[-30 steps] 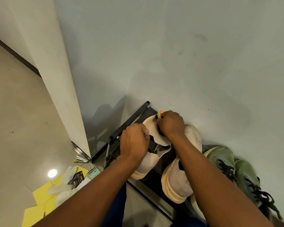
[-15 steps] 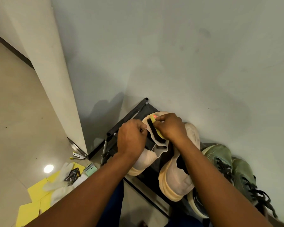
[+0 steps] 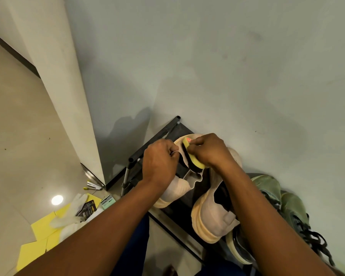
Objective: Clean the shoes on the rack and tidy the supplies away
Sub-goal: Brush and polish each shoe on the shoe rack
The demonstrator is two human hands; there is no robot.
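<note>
Both hands are busy at the left end of the rack [image 3: 157, 136], close to the wall. The left hand [image 3: 159, 162] is curled tight on the collar of the beige shoe [image 3: 177, 188], pinching its edge and pulling it open, while the right hand [image 3: 211, 152] clamps a yellow sponge [image 3: 193, 158] with a dark scrubbing face and presses it against the inside of that collar. The sponge sits right between the two hands, which are almost touching. Just to the right on the same shelf lies the second beige shoe [image 3: 209, 218], its cream sole turned toward the front edge of the rack, partly under the right forearm. Further right, a pair of green sneakers [image 3: 287, 204] with black laces fills the rack's right end. Down on the floor [image 3: 24, 136] to the left of the rack: yellow cloths [image 3: 42, 228], a white glove [image 3: 76, 206] lying across them, a small dark packet [image 3: 88, 209] and a pale green box [image 3: 108, 202] beside it.
</note>
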